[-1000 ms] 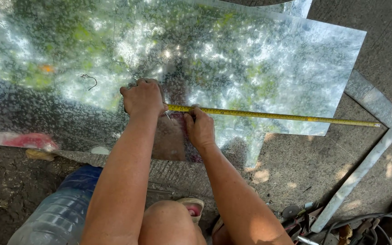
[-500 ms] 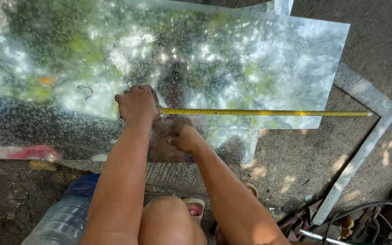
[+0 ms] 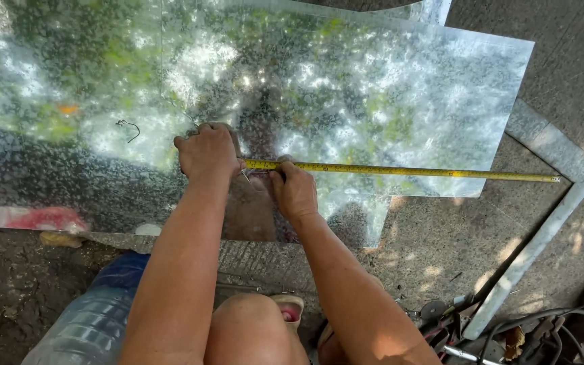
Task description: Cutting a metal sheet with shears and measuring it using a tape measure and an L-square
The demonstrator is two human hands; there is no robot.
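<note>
The left hand [image 3: 207,152] is gripping the tape measure [image 3: 400,171] case mid-frame; the right hand [image 3: 294,191], closed, is pinning the tape onto the metal sheet [image 3: 346,88], measuring rightward. Marking likely needs the tape steady.

Your yellow tape measure [image 3: 400,171] lies extended flat, running rightward across the sheet. Your galvanized metal sheet [image 3: 346,88], shiny and spangled, lies flat on the ground.

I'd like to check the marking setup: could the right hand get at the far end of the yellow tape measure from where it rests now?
Probably not. The right hand rests near the left hand, while the tape measure ends past the metal sheet edge; nothing blocks it.
</note>
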